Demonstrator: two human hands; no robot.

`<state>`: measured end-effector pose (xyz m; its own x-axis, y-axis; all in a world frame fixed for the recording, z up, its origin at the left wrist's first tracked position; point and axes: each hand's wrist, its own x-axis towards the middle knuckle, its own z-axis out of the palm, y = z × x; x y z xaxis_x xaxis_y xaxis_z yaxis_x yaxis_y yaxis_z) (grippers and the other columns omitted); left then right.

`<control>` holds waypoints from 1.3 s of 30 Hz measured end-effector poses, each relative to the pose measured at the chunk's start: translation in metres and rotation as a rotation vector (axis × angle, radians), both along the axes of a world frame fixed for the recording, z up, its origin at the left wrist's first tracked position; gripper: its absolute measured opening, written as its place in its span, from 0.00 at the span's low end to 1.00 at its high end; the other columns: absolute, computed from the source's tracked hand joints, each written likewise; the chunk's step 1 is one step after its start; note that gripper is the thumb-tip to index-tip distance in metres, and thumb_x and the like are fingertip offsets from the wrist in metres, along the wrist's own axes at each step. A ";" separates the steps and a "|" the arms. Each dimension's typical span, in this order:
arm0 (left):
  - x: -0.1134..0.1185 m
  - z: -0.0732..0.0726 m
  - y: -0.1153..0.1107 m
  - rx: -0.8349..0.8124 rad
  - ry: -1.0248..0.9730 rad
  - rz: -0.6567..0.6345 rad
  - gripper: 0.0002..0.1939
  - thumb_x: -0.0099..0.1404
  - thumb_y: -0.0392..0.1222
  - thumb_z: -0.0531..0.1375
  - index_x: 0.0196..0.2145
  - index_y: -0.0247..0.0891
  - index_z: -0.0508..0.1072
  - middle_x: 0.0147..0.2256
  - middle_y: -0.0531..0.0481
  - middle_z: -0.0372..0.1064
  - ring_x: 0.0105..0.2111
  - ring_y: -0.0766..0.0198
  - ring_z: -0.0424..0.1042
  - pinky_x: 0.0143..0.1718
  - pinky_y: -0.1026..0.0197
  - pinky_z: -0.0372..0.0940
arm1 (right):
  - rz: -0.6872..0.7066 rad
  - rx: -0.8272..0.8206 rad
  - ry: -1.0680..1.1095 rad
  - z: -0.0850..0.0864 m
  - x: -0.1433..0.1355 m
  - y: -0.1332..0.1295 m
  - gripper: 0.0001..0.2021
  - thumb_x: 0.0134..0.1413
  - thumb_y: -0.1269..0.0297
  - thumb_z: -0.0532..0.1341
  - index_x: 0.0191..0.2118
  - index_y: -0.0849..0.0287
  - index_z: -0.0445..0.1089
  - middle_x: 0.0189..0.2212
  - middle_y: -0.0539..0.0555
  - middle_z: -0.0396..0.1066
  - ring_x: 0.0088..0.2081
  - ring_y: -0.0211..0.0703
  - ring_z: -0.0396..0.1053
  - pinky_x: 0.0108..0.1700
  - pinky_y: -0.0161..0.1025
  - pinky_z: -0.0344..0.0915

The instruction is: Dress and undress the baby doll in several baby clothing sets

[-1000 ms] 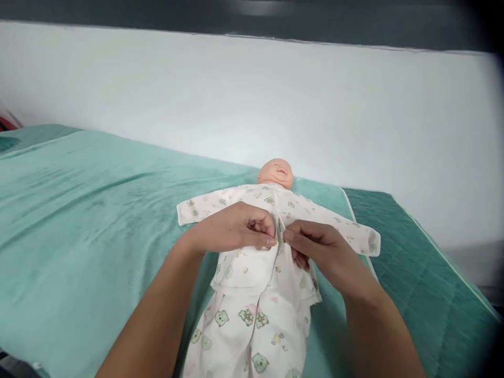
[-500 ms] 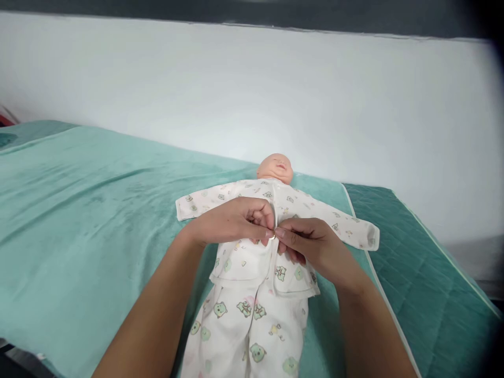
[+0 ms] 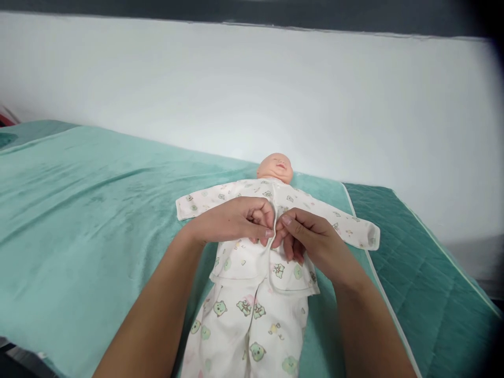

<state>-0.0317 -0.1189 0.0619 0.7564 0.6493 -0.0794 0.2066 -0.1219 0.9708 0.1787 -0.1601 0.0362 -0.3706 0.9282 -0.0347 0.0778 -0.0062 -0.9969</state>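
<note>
Left grip (image 3: 239, 218) on shirt (image 3: 238, 265) edge, pinch half-hidden

The person's bare forearms (image 3: 151, 310) reach forward, angled inward. The left hand (image 3: 236, 219) curls above its extended thumb; the right hand (image 3: 315, 239) bends its fingers close beside.

Single head-worn view: faces forward and down, over leg end of doll (image 3: 242, 265); left hand (image 3: 236, 219), right hand (image 3: 313, 239) near, white wall (image 3: 244, 94) beyond.
</note>
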 end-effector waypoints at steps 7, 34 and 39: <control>0.003 0.003 -0.003 0.022 0.043 0.010 0.07 0.65 0.44 0.60 0.36 0.40 0.65 0.30 0.54 0.70 0.31 0.68 0.68 0.31 0.64 0.62 | 0.026 0.002 0.019 -0.001 0.000 0.000 0.17 0.65 0.49 0.54 0.35 0.57 0.67 0.24 0.50 0.73 0.22 0.34 0.67 0.22 0.31 0.59; -0.004 0.000 0.001 -0.036 0.013 -0.026 0.05 0.62 0.35 0.59 0.36 0.39 0.65 0.32 0.52 0.72 0.32 0.67 0.71 0.32 0.64 0.63 | 0.000 0.001 -0.058 -0.002 -0.003 0.000 0.08 0.59 0.59 0.61 0.42 0.55 0.65 0.25 0.48 0.73 0.21 0.32 0.62 0.21 0.31 0.54; -0.004 0.004 -0.001 -0.042 0.094 0.009 0.05 0.60 0.36 0.59 0.35 0.39 0.66 0.31 0.51 0.74 0.29 0.67 0.70 0.29 0.64 0.63 | -0.009 -0.014 -0.064 -0.002 -0.002 0.000 0.10 0.58 0.56 0.62 0.40 0.55 0.66 0.25 0.48 0.72 0.21 0.33 0.62 0.20 0.31 0.54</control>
